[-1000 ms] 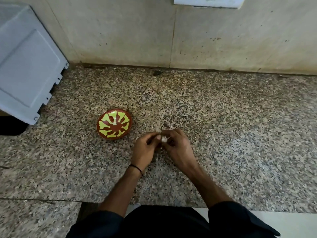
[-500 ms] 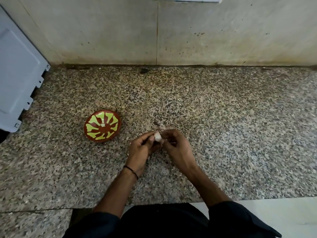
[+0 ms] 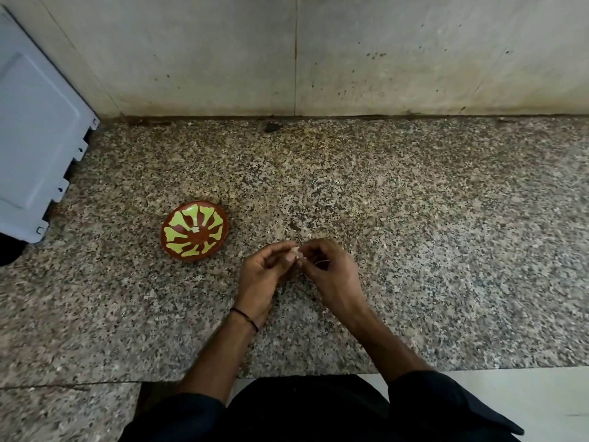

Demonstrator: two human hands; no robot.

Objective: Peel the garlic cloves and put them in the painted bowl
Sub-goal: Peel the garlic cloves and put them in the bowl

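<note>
Garlic clove (image 3: 295, 250): 1, apparently part-peeled; left hand (image 3: 259, 277), right hand (image 3: 331, 272), each grip clamped on it. Painted bowl (image 3: 212, 218): 1.

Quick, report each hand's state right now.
Left hand: pinches the garlic clove.
Right hand: fingers curled, pinching the same clove.

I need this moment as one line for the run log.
step: peeling | left hand: pinches garlic clove | right hand: pinches same clove | painted bowl: on counter, left of hands, untouched
</note>
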